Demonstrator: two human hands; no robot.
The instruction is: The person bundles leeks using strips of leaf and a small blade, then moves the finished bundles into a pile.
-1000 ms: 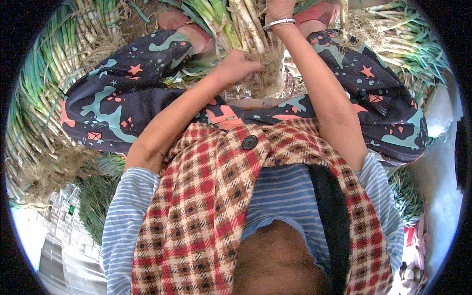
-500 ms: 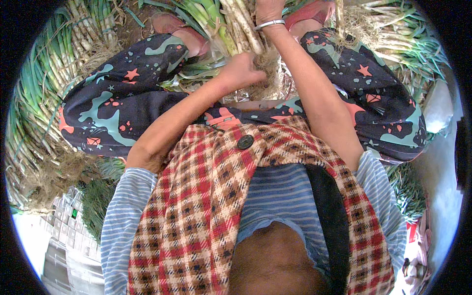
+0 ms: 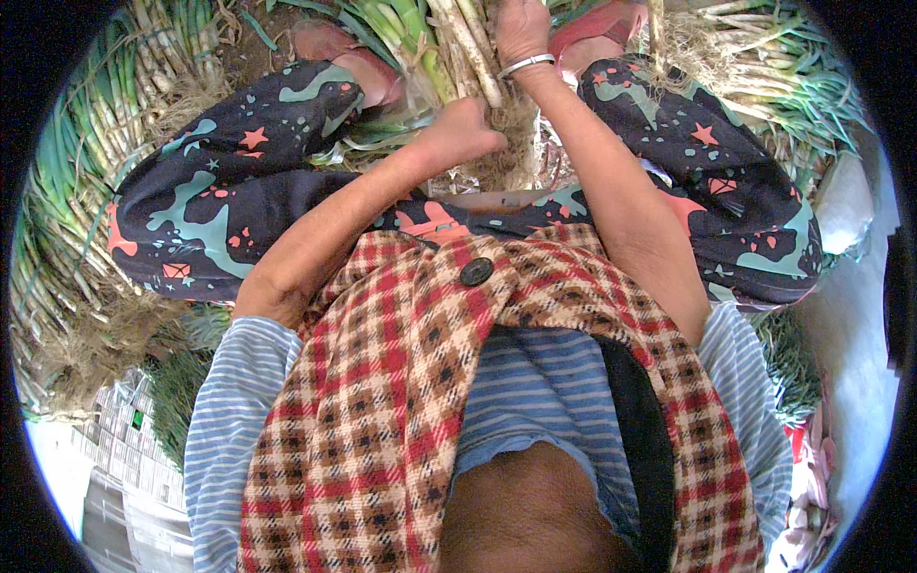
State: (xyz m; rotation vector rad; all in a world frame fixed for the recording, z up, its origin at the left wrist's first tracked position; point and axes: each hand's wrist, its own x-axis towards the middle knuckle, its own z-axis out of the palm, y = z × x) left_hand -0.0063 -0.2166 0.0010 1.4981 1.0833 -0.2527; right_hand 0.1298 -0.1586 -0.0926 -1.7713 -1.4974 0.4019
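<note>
While I watched from afar through the head camera, the left hand [image 3: 463, 132] was curled beside the roots [image 3: 516, 148] of a bunch of green onions [image 3: 466, 48], which lay at the top of the view between two red shoes [image 3: 604, 27]. Its grip was bent inward with the fingertips hidden, so I could not tell whether it was pinching any roots. The right hand [image 3: 523, 31], with a silvery bangle [image 3: 526, 65] at its wrist, was just beside the same onions; its fingers were cut off or hidden, and I could not tell the state of that grip either. For markings, I saw dark trousers [image 3: 205, 215] printed with stars and coral and teal shapes, and a black button [image 3: 476, 272] on a checked vest [image 3: 382, 363], its details too small to make out. At lower left, a green patch [image 3: 138, 419] was too blurred to read. A white bag [image 3: 845, 205] was near the right knee.
</note>
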